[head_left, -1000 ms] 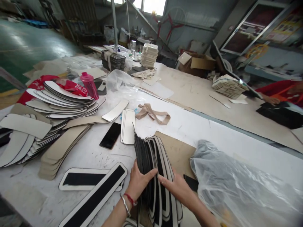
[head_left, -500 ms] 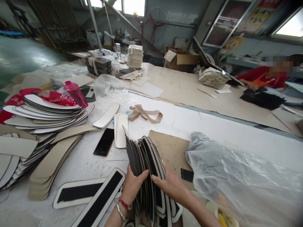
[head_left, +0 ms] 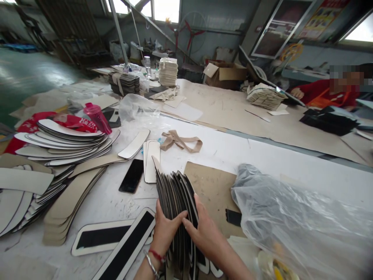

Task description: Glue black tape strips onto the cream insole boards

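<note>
A thick stack of long, thin strips, black with pale edges, stands on edge between my hands. My left hand grips its left side, thumb laid across the top edges. On the other side, my right hand presses the stack, with its thumb close to the left one. Both sets of fingers are partly hidden behind the strips. Left of my hands, two flat strips with black centres and white borders lie crossed. The lower ends of the stack run out of view at the bottom.
Piles of curved pale pieces cover the left side, near a pink bottle. A phone lies by white strips. Brown board and clear plastic sheeting lie right. Across the table sits a person in red.
My right hand has closed in on the stack, and the strips that fanned out on its right are now pressed tighter together. The view has shifted slightly.
</note>
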The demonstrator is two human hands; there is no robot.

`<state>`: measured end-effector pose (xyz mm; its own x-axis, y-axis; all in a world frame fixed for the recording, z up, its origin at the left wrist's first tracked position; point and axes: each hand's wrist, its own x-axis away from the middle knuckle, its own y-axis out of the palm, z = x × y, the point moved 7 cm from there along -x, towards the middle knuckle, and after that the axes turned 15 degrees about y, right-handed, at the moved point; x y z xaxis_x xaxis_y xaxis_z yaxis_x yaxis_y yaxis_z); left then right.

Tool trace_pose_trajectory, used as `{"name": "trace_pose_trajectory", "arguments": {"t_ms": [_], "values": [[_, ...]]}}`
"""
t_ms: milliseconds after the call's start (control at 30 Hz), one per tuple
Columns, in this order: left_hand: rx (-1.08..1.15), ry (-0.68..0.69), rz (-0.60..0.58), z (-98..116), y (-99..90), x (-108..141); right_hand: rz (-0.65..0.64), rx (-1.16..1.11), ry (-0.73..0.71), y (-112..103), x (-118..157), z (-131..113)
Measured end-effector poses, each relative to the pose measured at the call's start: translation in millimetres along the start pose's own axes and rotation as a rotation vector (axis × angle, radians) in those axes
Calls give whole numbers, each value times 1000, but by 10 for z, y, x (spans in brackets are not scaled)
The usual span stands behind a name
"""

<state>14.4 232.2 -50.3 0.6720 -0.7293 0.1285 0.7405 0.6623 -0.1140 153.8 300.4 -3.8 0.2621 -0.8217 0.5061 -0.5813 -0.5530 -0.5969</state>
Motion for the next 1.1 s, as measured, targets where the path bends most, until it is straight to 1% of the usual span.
{"name": "trace_pose_trajectory", "arguments": {"t_ms": [67, 167, 233, 300, 367, 433, 500, 567, 667, 733, 833, 900, 1000, 1100], "values": [[-14, 24, -2, 2, -6, -5, -37, -31, -17, -49, -42, 5], [-9, 21, -5, 2, -23, -9, -99, -124, -28, -188, -160, 115], [-19, 5, 9, 7, -43, -9, -95, -154, -37, -284, -232, 193], [-35, 8, 7, 24, -49, -9, -70, -125, -28, -313, -254, 230], [-51, 22, -24, 40, -33, -6, -32, -56, -11, -254, -201, 197], [-73, 22, -59, 29, -20, -1, 13, 40, 10, -130, -92, 113], [-105, -7, -72, -26, -25, -3, 41, 142, 45, 10, 5, 29], [-160, -37, -70, -104, -35, -24, 64, 188, 85, 78, 36, -7], [-292, -31, -63, -209, -17, -79, 56, 117, 85, 38, -13, 24], [-370, -8, -70, -257, 28, -109, 62, 76, 115, -19, -53, 103], [-422, 15, -96, -276, 80, -124, 84, 112, 179, -23, -65, 199], [-411, 24, -97, -236, 54, -113, 80, 114, 144, 5, -53, 195], [-330, 59, -107, -109, -15, -76, 97, 9, 37, -22, -51, 172], [-189, 68, -135, -3, -6, -24, 148, -28, 28, -17, -91, 200]]}}
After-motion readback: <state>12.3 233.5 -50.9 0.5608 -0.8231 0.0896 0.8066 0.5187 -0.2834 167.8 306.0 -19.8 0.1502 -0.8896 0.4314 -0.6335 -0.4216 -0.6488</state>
